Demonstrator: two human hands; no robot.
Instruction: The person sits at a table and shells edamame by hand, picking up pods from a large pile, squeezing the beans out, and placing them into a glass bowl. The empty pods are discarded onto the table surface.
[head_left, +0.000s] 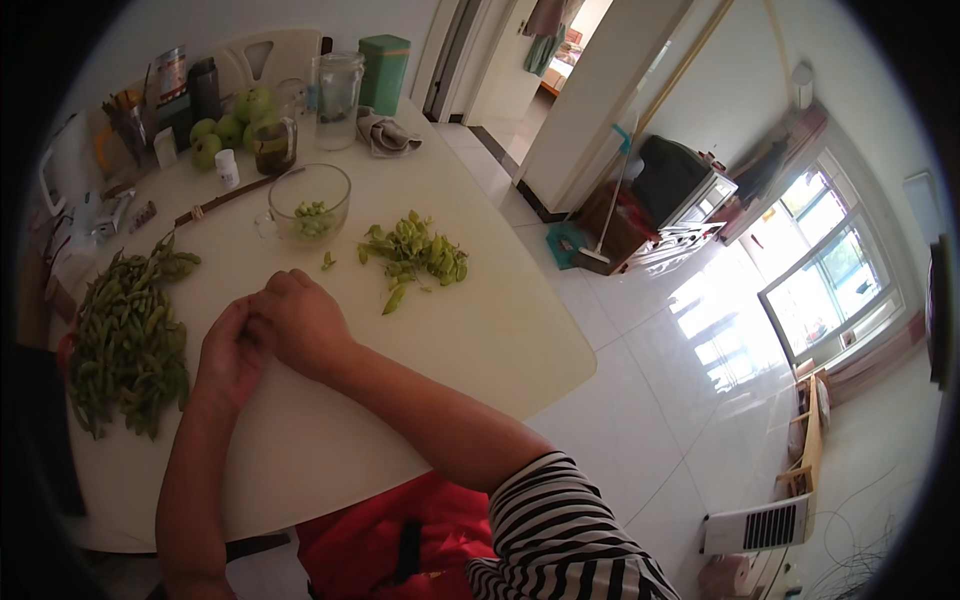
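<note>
My left hand (234, 349) and my right hand (304, 326) meet over the table, fingers bent together; whatever may be between them is hidden. A large heap of green soybean pods (131, 345) lies to the left of them. Beyond my hands stands a clear glass cup (309, 191) with a handle, holding shelled green beans (313, 219). One small pod piece (328, 261) rests on the table between the cup and my right hand. Right of the cup is a loose pile of empty-looking green pods (424, 255).
Behind the cup are a dark stick (225, 196), a white bottle (226, 169), a glass mug of dark liquid (274, 146), green fruit (251, 105), a lidded glass jar (337, 101), a grey cloth (386, 135) and a green tin (384, 75). The table's edge (517, 247) curves along the right.
</note>
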